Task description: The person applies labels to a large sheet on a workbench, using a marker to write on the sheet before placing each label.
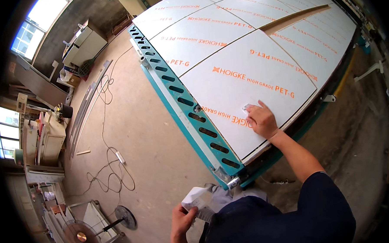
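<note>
A white sheet panel [240, 76] with orange printing lies on the cutting table in front of me, its film split by straight cut lines. My right hand [263, 120] rests on its near part, fingers apart, fingertips on a small white label [246, 108]. Whether the label is stuck down or loose, I cannot tell. Low at my left side, my left hand [183, 219] is closed on a strip of white paper labels [199, 204]. The strip's upper end folds over, and small print shows on it.
A teal slotted rail [175, 89] edges the table's left side. Beyond it, a cable with a power strip [120, 157] lies on the concrete floor. A standing fan [81, 236] is at lower left, near a cart [92, 217]. Long strips [87, 104] lie farther off. A brown gap [294, 19] crosses the far panels.
</note>
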Motion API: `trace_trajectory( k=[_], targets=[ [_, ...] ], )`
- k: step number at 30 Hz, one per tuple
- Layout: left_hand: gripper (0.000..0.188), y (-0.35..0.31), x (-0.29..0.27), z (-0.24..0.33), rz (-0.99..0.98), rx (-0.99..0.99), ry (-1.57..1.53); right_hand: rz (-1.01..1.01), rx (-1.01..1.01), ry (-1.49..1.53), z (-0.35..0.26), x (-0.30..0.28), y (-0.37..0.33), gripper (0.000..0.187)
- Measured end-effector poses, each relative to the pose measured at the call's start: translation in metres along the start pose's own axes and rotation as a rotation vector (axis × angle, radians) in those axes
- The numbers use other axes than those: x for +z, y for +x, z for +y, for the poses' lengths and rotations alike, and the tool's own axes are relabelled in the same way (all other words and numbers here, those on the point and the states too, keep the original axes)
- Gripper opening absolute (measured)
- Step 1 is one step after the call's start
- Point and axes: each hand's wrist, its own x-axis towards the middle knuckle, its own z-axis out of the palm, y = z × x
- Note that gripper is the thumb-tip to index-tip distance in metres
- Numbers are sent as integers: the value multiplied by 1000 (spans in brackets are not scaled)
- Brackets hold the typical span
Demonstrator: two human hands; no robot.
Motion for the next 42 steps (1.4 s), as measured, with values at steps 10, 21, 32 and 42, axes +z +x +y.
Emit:
trace_trajectory(
  k=[10, 21, 32, 42],
  targets=[
    [27, 1, -36, -9, -25, 47, -201, -458, 202, -172, -43, 6, -14, 85],
    [28, 36, -139, -8, -117, 134, -343, -480, 390, -269, -49, 12, -18, 75],
    [28, 96, -246, 32, -153, 219, -469, -330, 585, 436, -189, 90, 78, 31],
    [24, 207, -338, 154, -112, 390, -392, -1095, 670, 1558, -343, 290, 276, 30]
  ],
)
